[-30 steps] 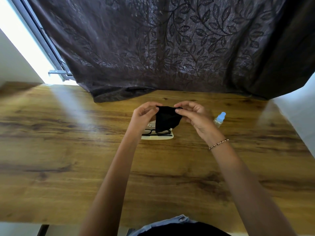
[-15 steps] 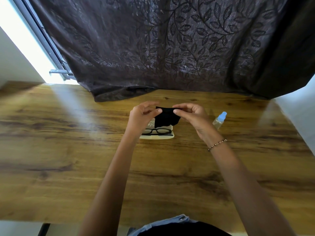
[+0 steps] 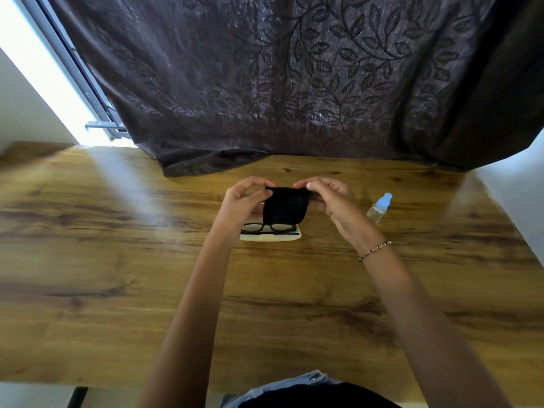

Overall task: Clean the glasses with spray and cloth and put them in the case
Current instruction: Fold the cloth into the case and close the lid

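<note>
A black cloth [image 3: 285, 208] hangs in the air, pinched at its top corners by my left hand [image 3: 245, 199] and my right hand [image 3: 329, 198]. Below it, black-framed glasses [image 3: 268, 228] lie in an open cream case [image 3: 270, 236] on the wooden table [image 3: 117, 260]. The cloth hides the upper part of the glasses and the case's far side. A small clear spray bottle [image 3: 379, 208] with a light blue cap stands to the right of my right hand.
A dark leaf-patterned curtain [image 3: 294, 83] hangs behind the table and its hem rests on the far edge. A bright window [image 3: 38, 69] is at the upper left. White wall borders the table's right side.
The cloth was spread narrower and folded shorter between my hands, then opened into a flat square hanging lower over the glasses. Both hands stayed above the case.
</note>
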`<action>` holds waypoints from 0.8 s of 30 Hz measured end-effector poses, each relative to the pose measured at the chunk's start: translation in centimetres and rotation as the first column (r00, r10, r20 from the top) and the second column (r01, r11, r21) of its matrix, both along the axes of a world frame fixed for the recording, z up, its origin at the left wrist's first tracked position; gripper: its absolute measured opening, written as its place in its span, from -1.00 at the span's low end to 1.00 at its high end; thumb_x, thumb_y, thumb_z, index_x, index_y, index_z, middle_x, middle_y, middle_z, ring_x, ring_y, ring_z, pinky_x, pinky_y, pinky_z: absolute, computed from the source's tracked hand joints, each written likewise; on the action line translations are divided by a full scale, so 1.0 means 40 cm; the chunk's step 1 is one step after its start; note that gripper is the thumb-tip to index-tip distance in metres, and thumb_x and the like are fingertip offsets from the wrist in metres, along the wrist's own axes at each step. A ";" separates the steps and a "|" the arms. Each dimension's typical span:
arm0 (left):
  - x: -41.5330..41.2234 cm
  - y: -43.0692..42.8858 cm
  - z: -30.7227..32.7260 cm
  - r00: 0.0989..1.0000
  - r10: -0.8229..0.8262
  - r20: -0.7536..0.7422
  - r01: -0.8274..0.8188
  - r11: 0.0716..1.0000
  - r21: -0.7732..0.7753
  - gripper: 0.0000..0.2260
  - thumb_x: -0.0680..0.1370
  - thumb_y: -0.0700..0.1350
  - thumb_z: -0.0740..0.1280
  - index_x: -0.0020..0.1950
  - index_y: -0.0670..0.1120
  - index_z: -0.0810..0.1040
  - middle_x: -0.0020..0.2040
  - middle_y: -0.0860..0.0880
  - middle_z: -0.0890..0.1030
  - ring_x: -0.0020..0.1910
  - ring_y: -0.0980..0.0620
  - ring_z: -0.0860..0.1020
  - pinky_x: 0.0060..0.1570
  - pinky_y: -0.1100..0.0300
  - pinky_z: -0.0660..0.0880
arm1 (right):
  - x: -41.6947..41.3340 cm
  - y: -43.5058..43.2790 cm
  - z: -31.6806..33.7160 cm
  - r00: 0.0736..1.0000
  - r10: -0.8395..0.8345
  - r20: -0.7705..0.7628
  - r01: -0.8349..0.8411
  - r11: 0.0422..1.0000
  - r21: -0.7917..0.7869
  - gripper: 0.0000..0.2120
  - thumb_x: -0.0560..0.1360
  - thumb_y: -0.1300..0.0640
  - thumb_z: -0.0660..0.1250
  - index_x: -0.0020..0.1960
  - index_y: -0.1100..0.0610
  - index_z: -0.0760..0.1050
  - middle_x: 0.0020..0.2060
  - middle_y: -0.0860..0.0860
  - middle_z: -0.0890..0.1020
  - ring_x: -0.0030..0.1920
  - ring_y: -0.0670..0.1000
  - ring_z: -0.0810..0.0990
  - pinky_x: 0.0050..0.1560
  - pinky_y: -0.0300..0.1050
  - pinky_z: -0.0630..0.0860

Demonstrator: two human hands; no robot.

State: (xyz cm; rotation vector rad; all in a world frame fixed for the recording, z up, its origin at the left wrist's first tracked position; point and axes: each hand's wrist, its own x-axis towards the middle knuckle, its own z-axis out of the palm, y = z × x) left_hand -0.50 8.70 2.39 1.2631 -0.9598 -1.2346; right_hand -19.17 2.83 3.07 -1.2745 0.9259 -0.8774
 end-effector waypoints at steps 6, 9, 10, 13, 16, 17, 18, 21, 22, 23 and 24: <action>0.005 -0.002 -0.003 0.997 0.010 -0.071 -0.009 1.000 0.016 -0.88 0.56 -0.15 0.28 -0.01 -0.08 0.62 -0.07 -0.09 0.68 -0.11 -0.07 0.66 -0.18 0.15 0.60 | 0.002 0.005 0.002 0.997 -0.013 -0.073 0.004 0.992 -0.123 -0.88 0.47 0.24 0.43 -0.06 0.04 0.67 -0.13 -0.06 0.72 -0.07 -0.17 0.66 -0.14 -0.38 0.52; 0.005 -0.005 -0.001 0.998 0.020 -0.058 -0.018 0.999 0.032 -0.89 0.51 -0.05 0.38 -0.05 -0.08 0.60 -0.15 -0.02 0.70 -0.17 0.01 0.67 -0.20 0.24 0.58 | 0.003 0.001 0.005 0.995 -0.036 -0.090 0.023 0.989 -0.149 -0.78 0.44 0.22 0.47 0.05 0.02 0.64 -0.13 -0.03 0.72 -0.06 -0.11 0.67 -0.13 -0.36 0.52; 0.004 -0.006 -0.001 0.999 0.017 -0.041 -0.016 0.999 0.028 -0.89 0.50 -0.06 0.39 -0.05 -0.08 0.59 -0.15 -0.02 0.70 -0.17 0.02 0.67 -0.20 0.26 0.58 | 0.004 0.000 0.005 0.994 -0.048 -0.102 0.032 0.988 -0.151 -0.77 0.43 0.22 0.47 0.05 0.02 0.64 -0.14 -0.02 0.72 -0.06 -0.11 0.68 -0.14 -0.36 0.52; 0.002 -0.010 -0.003 1.000 0.006 -0.010 -0.006 1.000 0.002 -0.89 0.51 -0.15 0.38 0.03 -0.08 0.57 -0.07 -0.08 0.69 -0.08 -0.02 0.67 -0.14 0.23 0.60 | 0.005 -0.003 0.004 0.991 -0.071 -0.115 0.051 0.984 -0.172 -0.86 0.43 0.24 0.46 -0.09 0.02 0.66 -0.17 -0.05 0.71 -0.10 -0.15 0.66 -0.15 -0.36 0.52; 0.003 -0.011 -0.001 1.000 -0.007 -0.002 0.007 1.000 -0.006 -0.79 0.52 -0.19 0.37 0.15 -0.09 0.55 -0.03 -0.11 0.69 -0.03 -0.02 0.66 -0.08 0.20 0.60 | 0.004 -0.002 0.003 0.993 -0.054 -0.108 0.034 0.984 -0.178 -0.88 0.47 0.22 0.42 -0.10 0.01 0.64 -0.16 0.04 0.72 -0.07 -0.04 0.68 -0.07 -0.22 0.59; 0.003 -0.012 0.000 1.000 -0.012 -0.007 0.012 1.000 -0.006 -0.78 0.52 -0.19 0.36 0.16 -0.10 0.56 -0.03 -0.11 0.69 -0.02 -0.02 0.66 -0.07 0.21 0.60 | 0.004 0.000 0.003 0.994 -0.046 -0.101 0.027 0.984 -0.176 -0.88 0.48 0.22 0.41 -0.08 0.01 0.63 -0.16 0.06 0.72 -0.07 -0.02 0.69 -0.08 -0.20 0.60; 0.003 -0.012 -0.001 1.000 -0.014 -0.019 0.014 1.000 -0.003 -0.79 0.52 -0.20 0.36 0.15 -0.11 0.57 -0.02 -0.11 0.69 -0.01 -0.03 0.66 -0.07 0.21 0.60 | 0.005 0.002 0.004 0.996 -0.037 -0.084 0.022 0.985 -0.170 -0.88 0.49 0.23 0.40 -0.07 0.02 0.62 -0.17 0.07 0.72 -0.08 -0.02 0.69 -0.11 -0.21 0.60; 0.007 -0.012 -0.003 0.997 -0.017 -0.076 0.017 1.000 0.007 -0.84 0.52 -0.22 0.36 0.08 -0.08 0.62 -0.03 -0.08 0.69 0.01 -0.02 0.65 -0.09 0.24 0.58 | 0.006 0.005 0.006 1.000 -0.012 -0.027 0.008 0.988 -0.153 -0.86 0.51 0.26 0.38 -0.05 0.05 0.64 -0.16 0.05 0.72 -0.08 -0.03 0.69 -0.15 -0.25 0.58; 0.008 -0.012 -0.005 0.996 -0.020 -0.091 0.021 1.000 0.009 -0.84 0.52 -0.22 0.36 0.06 -0.06 0.63 -0.02 -0.07 0.69 0.02 -0.02 0.65 -0.09 0.23 0.58 | 0.007 0.005 0.006 1.000 -0.008 -0.019 0.005 0.988 -0.152 -0.84 0.51 0.27 0.37 -0.06 0.05 0.65 -0.16 0.03 0.72 -0.07 -0.04 0.69 -0.14 -0.25 0.58; 0.009 -0.011 -0.007 0.994 -0.022 -0.103 0.023 1.000 0.010 -0.84 0.52 -0.23 0.35 0.04 -0.04 0.64 -0.01 -0.07 0.69 0.02 -0.02 0.65 -0.08 0.22 0.58 | 0.007 0.004 0.006 1.000 -0.004 -0.015 0.002 0.989 -0.149 -0.82 0.51 0.28 0.36 -0.06 0.04 0.66 -0.15 0.02 0.72 -0.06 -0.05 0.68 -0.13 -0.25 0.58; 0.010 -0.009 -0.008 0.993 -0.021 -0.115 0.022 1.000 0.010 -0.84 0.52 -0.23 0.35 0.02 -0.03 0.65 0.00 -0.07 0.69 0.03 -0.02 0.65 -0.08 0.22 0.57 | 0.007 0.003 0.006 1.000 -0.002 -0.012 0.000 0.990 -0.142 -0.81 0.51 0.28 0.34 -0.07 0.04 0.67 -0.14 0.00 0.71 -0.04 -0.07 0.67 -0.11 -0.26 0.57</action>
